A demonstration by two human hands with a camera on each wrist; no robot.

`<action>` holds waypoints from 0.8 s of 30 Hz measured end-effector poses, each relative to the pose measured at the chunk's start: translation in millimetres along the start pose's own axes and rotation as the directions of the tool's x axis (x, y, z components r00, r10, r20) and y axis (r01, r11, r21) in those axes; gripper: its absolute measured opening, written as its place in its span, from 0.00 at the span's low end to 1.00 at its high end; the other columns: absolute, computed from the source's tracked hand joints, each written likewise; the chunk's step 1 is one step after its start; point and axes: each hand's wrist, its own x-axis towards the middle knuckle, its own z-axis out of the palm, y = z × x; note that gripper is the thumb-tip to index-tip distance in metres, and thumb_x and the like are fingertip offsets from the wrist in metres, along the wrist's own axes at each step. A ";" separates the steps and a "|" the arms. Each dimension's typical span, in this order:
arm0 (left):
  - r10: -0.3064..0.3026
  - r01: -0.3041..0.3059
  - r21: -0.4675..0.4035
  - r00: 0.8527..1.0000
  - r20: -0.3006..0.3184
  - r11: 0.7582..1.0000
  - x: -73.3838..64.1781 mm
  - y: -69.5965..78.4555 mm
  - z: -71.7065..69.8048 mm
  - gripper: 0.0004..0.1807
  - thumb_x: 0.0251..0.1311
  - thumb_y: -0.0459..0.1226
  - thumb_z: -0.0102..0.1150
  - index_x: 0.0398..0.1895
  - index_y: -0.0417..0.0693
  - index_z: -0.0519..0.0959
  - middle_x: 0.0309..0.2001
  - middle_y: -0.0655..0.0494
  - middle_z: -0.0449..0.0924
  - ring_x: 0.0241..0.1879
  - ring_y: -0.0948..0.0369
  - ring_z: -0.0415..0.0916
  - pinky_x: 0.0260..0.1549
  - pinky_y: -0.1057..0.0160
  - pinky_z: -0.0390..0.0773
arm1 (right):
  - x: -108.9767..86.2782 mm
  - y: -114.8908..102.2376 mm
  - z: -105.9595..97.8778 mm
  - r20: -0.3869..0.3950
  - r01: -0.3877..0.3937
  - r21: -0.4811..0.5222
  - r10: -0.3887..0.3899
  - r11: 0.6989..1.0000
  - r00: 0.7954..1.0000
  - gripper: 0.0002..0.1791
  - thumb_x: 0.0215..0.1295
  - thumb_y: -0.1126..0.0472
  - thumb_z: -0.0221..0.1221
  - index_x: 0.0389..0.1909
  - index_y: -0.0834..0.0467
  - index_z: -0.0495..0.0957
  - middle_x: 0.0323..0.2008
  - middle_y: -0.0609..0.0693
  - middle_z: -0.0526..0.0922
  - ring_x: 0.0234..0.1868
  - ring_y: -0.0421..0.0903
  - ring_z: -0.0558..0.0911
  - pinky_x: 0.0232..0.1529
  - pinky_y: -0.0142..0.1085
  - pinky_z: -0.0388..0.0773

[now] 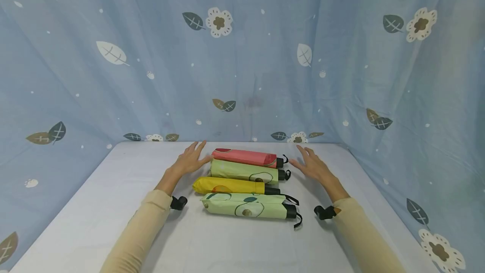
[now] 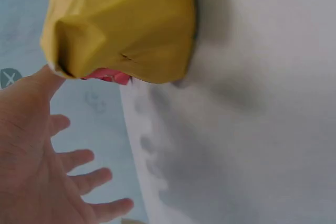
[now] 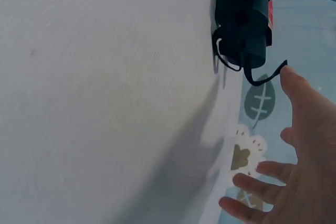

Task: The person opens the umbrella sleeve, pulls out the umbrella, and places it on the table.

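Note:
Four folded umbrellas lie side by side, black handles to the right. Farthest is a red umbrella (image 1: 244,157), then a green umbrella (image 1: 235,170), a yellow umbrella (image 1: 235,186) and, nearest, a pale green avocado-print umbrella (image 1: 227,204). My left hand (image 1: 189,161) is spread at the left ends of the red and green ones; its thumb overlaps the yellow umbrella's end (image 2: 121,24) in the left wrist view. My right hand (image 1: 312,165), fingers apart, is just right of the handles. In the right wrist view its thumb is close to a black wrist strap (image 3: 265,80). Neither hand grips anything.
The umbrellas rest on a white-covered table (image 1: 235,247). A blue curtain (image 1: 242,66) printed with leaves and flowers hangs behind the table and along its sides. A small black wrist camera (image 1: 179,202) sits at my left cuff, another wrist camera (image 1: 324,212) at my right.

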 end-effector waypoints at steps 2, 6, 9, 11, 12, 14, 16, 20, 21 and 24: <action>0.016 -0.016 -0.023 1.000 -0.002 1.000 3.5 1.0 -0.2 0.42 0.70 0.56 0.48 0.79 0.47 0.47 0.76 0.31 0.44 0.72 0.30 0.47 0.61 0.24 0.54 | 1.6 -1.9 0.8 0.010 0.002 0.024 -0.002 1.000 1.000 0.47 0.69 0.33 0.49 0.79 0.54 0.46 0.74 0.69 0.50 0.70 0.73 0.60 0.59 0.72 0.61; 0.054 -0.053 -0.055 0.998 0.019 0.997 11.3 2.1 -0.7 0.42 0.71 0.54 0.49 0.79 0.46 0.48 0.75 0.30 0.45 0.72 0.30 0.50 0.63 0.27 0.57 | 4.7 -6.0 2.4 0.014 0.014 0.057 -0.015 0.998 1.000 0.45 0.70 0.36 0.50 0.78 0.55 0.47 0.74 0.69 0.52 0.70 0.72 0.60 0.60 0.72 0.61; 0.079 -0.075 -0.091 0.996 0.042 0.993 15.5 3.2 -1.8 0.42 0.71 0.53 0.50 0.78 0.44 0.48 0.74 0.30 0.47 0.71 0.32 0.52 0.64 0.29 0.59 | 7.1 -9.8 3.6 0.011 0.037 0.082 -0.038 0.996 0.999 0.44 0.71 0.38 0.51 0.78 0.56 0.49 0.73 0.70 0.55 0.69 0.71 0.63 0.61 0.71 0.61; 0.092 -0.087 -0.109 0.994 0.050 0.990 18.3 3.8 -2.8 0.41 0.71 0.52 0.50 0.78 0.43 0.49 0.74 0.30 0.48 0.71 0.33 0.53 0.64 0.30 0.59 | 8.6 -12.3 4.2 0.012 0.058 0.100 -0.059 0.993 0.998 0.43 0.71 0.39 0.52 0.77 0.57 0.50 0.71 0.70 0.58 0.66 0.70 0.68 0.60 0.68 0.64; 0.100 -0.093 -0.119 0.994 0.050 0.988 19.6 4.3 -3.6 0.41 0.71 0.52 0.51 0.78 0.42 0.50 0.73 0.30 0.49 0.71 0.33 0.53 0.64 0.31 0.59 | 9.4 -13.3 4.5 0.013 0.070 0.108 -0.071 0.992 0.997 0.43 0.71 0.39 0.52 0.77 0.58 0.51 0.70 0.71 0.59 0.64 0.69 0.70 0.59 0.66 0.66; 0.129 -0.123 -0.121 0.991 0.044 0.985 22.4 5.5 -5.0 0.39 0.71 0.50 0.51 0.77 0.40 0.51 0.73 0.30 0.52 0.71 0.34 0.54 0.64 0.31 0.59 | 10.8 -15.5 5.2 0.017 0.082 0.139 -0.085 0.987 0.996 0.42 0.71 0.40 0.53 0.77 0.58 0.52 0.68 0.70 0.62 0.59 0.66 0.75 0.58 0.62 0.71; 0.158 -0.152 -0.125 0.986 0.045 0.981 25.1 7.0 -6.4 0.37 0.72 0.48 0.51 0.76 0.39 0.54 0.72 0.30 0.54 0.70 0.35 0.55 0.64 0.32 0.61 | 12.6 -16.8 6.1 0.023 0.105 0.160 -0.110 0.982 0.994 0.42 0.71 0.41 0.54 0.76 0.59 0.53 0.67 0.71 0.64 0.56 0.64 0.79 0.55 0.59 0.75; 0.219 -0.206 -0.157 0.973 0.071 0.966 29.9 10.9 -8.7 0.33 0.72 0.43 0.51 0.74 0.37 0.58 0.70 0.31 0.59 0.66 0.35 0.63 0.60 0.37 0.69 | 16.5 -18.7 8.7 0.036 0.145 0.193 -0.155 0.970 0.987 0.39 0.71 0.45 0.55 0.74 0.61 0.57 0.64 0.71 0.68 0.53 0.64 0.81 0.52 0.56 0.78; 0.227 -0.210 -0.172 0.970 0.083 0.962 30.9 11.6 -9.2 0.32 0.72 0.42 0.51 0.73 0.36 0.60 0.70 0.31 0.60 0.64 0.35 0.65 0.60 0.38 0.71 | 17.4 -18.9 9.5 0.038 0.156 0.195 -0.166 0.968 0.985 0.38 0.71 0.46 0.55 0.74 0.62 0.58 0.64 0.70 0.68 0.53 0.63 0.81 0.52 0.55 0.78; 0.252 -0.227 -0.195 0.960 0.117 0.954 35.2 12.9 -9.0 0.29 0.72 0.40 0.52 0.71 0.35 0.62 0.69 0.32 0.64 0.64 0.36 0.68 0.58 0.41 0.74 | 19.0 -20.1 11.7 0.040 0.188 0.205 -0.200 0.961 0.979 0.35 0.72 0.50 0.56 0.72 0.63 0.61 0.62 0.69 0.71 0.52 0.63 0.82 0.51 0.54 0.79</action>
